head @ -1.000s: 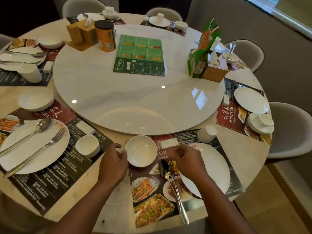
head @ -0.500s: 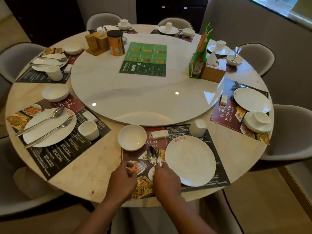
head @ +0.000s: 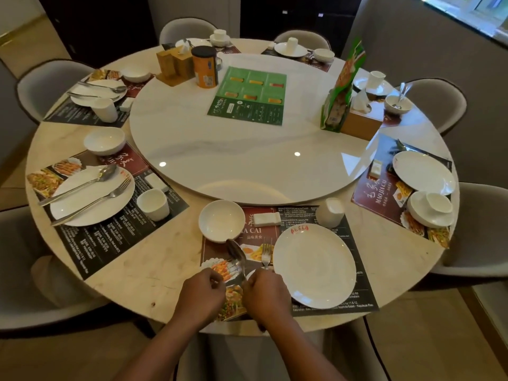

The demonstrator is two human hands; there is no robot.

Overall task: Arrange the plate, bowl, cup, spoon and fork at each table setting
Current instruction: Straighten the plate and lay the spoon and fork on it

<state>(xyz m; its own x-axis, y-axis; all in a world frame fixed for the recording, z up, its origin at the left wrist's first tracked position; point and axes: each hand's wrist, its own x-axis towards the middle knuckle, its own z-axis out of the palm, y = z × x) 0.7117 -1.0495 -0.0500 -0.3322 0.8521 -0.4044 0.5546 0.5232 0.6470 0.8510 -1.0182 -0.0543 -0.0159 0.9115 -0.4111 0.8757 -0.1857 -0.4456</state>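
A shiny metal spoon and a silver fork lie side by side on the dark printed menu placemat, between the small white ceramic bowl and the large round white plate. The right hand has its curled fingers closed over both handles. The left hand rests loosely fisted beside it, and whether it grips anything cannot be told; an upturned white cup stands beyond the plate.

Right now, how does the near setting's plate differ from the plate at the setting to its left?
The near plate is bare; the left plate carries a spoon and fork lying across it. The near plate's cutlery sits beside it on the placemat, spoon and fork, at the right hand and left hand. Both plates are round, white and rest on placemats.
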